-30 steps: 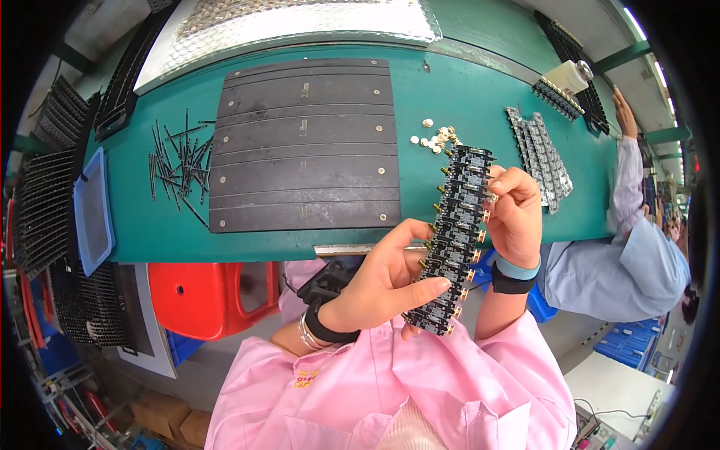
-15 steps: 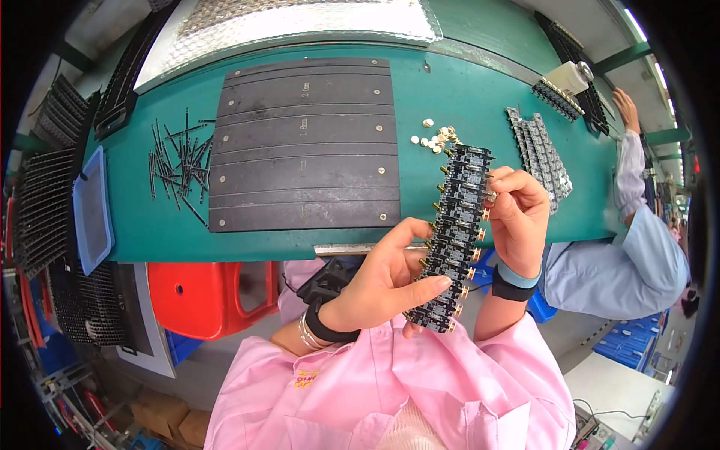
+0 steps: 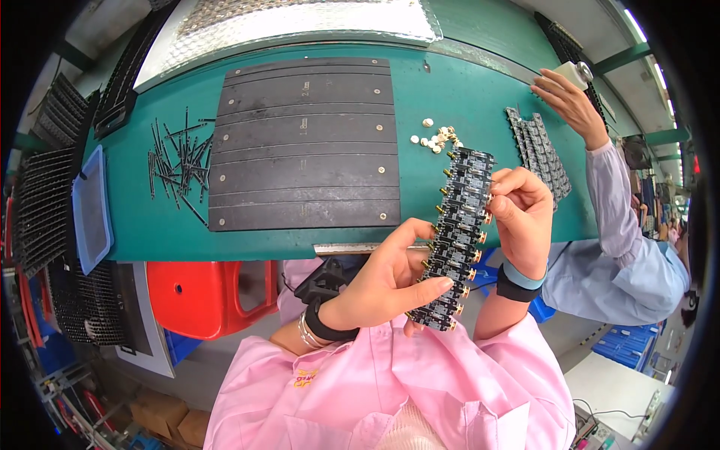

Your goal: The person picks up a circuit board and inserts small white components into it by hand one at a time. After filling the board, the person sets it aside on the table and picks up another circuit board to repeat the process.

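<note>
My left hand (image 3: 386, 289) grips the lower part of a long strip of black circuit boards (image 3: 455, 240), its thumb lying across the face. The strip is tilted, its top end leaning away and to the right over the table's front edge. Small brass pins stick out along its left side, and round gold-coloured pieces line the lower part of its right side. At the upper right edge, my right hand (image 3: 521, 217) has thumb and forefinger closed around a small round gold-coloured piece (image 3: 490, 199), partly hidden by the fingertips. Beyond the strip lies a loose cluster of small round white-and-gold pieces (image 3: 436, 139).
A grooved black plate (image 3: 304, 142) covers the middle of the green table (image 3: 420, 82). Thin black strips (image 3: 180, 161) lie heaped on its left. Several grey board strips (image 3: 541, 157) rest at right, near a co-worker's hand (image 3: 574, 109). A red stool (image 3: 195, 296) stands below.
The co-worker's hand has come in from the right over the table, covering the board strip near the white bottle. My hands and the circuit-board strip have barely shifted.
</note>
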